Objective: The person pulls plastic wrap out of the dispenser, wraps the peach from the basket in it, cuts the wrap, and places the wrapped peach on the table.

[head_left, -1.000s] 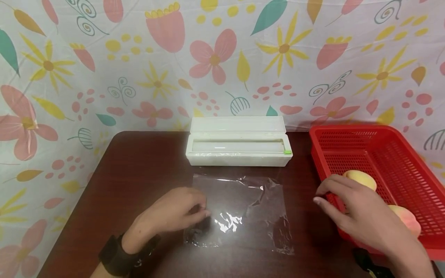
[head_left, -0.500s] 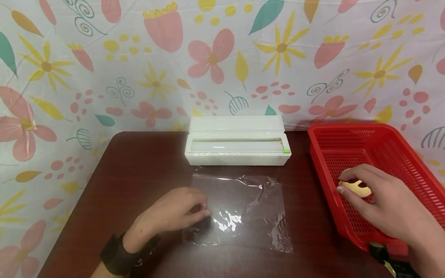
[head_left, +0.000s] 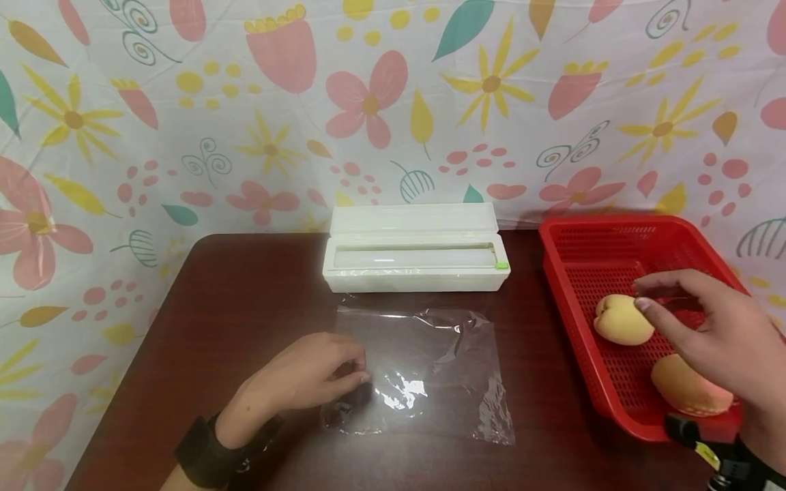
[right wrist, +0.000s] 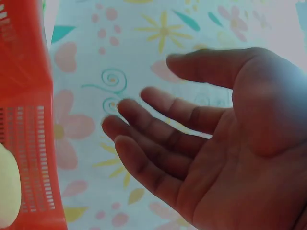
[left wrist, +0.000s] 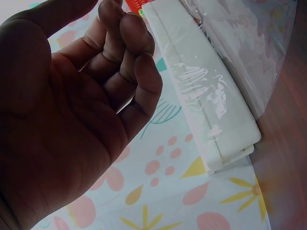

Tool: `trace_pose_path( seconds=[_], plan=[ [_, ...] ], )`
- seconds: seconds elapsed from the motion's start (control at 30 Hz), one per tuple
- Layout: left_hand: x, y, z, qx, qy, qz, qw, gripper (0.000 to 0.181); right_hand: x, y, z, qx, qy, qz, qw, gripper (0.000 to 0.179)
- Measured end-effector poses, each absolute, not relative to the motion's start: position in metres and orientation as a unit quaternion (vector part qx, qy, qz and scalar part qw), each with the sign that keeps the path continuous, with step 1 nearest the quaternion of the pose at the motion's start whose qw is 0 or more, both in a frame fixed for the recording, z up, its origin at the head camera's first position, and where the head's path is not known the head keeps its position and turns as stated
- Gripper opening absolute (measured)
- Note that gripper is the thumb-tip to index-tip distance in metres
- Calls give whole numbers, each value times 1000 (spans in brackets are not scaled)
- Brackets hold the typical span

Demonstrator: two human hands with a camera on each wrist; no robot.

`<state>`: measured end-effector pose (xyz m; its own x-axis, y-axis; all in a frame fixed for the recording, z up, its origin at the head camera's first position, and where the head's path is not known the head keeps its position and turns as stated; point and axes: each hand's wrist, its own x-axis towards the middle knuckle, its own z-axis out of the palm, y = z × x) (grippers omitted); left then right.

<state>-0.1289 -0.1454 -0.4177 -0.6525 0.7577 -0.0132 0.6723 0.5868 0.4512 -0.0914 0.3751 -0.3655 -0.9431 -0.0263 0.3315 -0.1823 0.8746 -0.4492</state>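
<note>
Head view: floral cloth (head_left: 362,164) backs table (head_left: 245,296) bearing film (head_left: 424,358).

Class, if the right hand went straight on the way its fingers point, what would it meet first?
Probably the farther-back yellow fruit in the red basket, though depth is unclear: the right hand may pass above it.

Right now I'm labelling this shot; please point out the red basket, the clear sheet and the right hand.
Red basket (head_left: 580,327), head view: its left side.
Clear sheet (head_left: 425,363), head view: near its middle.
Right hand (head_left: 723,333), head view: its back.
</note>
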Motion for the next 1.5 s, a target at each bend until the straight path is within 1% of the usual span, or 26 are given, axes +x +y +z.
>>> trace_pose_path(
  seconds=[0.1, 0.23, 0.33, 0.57, 0.7, 0.97, 1.2, 1.4, 1.5],
  plan=[
    [-129, -146, -418, 403, 885, 209, 108, 13, -94, 382, -368, 31, -945, 278, 167, 26],
    [-130, -147, -418, 402, 884, 211, 111, 13, -98, 387, -369, 16, -943, 290, 164, 30],
    [-130, -148, -418, 402, 883, 215, 115, 12, -102, 387, -369, 7, -952, 273, 140, 36],
    [-131, -147, -421, 405, 879, 223, 120, 12, -113, 392, -373, -10, -977, 208, 46, 58],
    [-131, -145, -420, 408, 873, 234, 131, 9, -118, 398, -380, -5, -984, 178, 7, 68],
    [-132, -147, -418, 412, 871, 229, 138, 8, -121, 400, -386, -20, -989, 145, -22, 79],
    [-133, -148, -418, 411, 872, 227, 141, 7, -127, 401, -389, -15, -989, 137, -61, 96],
    [-132, -147, -419, 410, 872, 227, 143, 7, -127, 401, -395, -1, -987, 143, -76, 98],
    [-132, -147, -419, 410, 872, 226, 144, 7, -128, 403, -398, 2, -985, 146, -96, 98]
  ],
)
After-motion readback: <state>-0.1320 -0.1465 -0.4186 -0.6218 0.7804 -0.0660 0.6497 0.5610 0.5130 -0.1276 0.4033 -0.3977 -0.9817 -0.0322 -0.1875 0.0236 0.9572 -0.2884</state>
